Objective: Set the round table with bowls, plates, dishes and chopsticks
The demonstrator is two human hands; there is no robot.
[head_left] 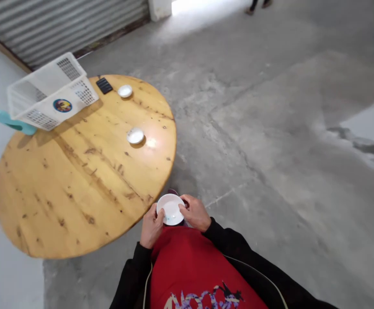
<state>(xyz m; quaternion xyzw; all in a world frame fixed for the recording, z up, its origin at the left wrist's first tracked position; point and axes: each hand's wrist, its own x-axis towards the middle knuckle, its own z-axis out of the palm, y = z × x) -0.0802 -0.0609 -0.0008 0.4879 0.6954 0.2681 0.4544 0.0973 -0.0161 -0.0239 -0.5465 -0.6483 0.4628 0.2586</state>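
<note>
Between my two hands is a white bowl point(171, 208), held in front of my body just off the table's near right edge. My left hand point(151, 226) grips its left rim, thumb over the inside. On the opposite rim my right hand point(196, 213) is closed, its thumb also reaching over the inside. A small bluish mark shows inside the bowl near the left thumb. The fingers under the bowl are hidden.
A round wooden table point(86, 180) stands to the left. On it are a small white bowl point(135, 135), another white bowl point(125, 91), a black tray-like object point(104, 85), a white plastic basket point(51, 96) and a turquoise bottle point(11, 120). A person's feet point(254, 7) show far off.
</note>
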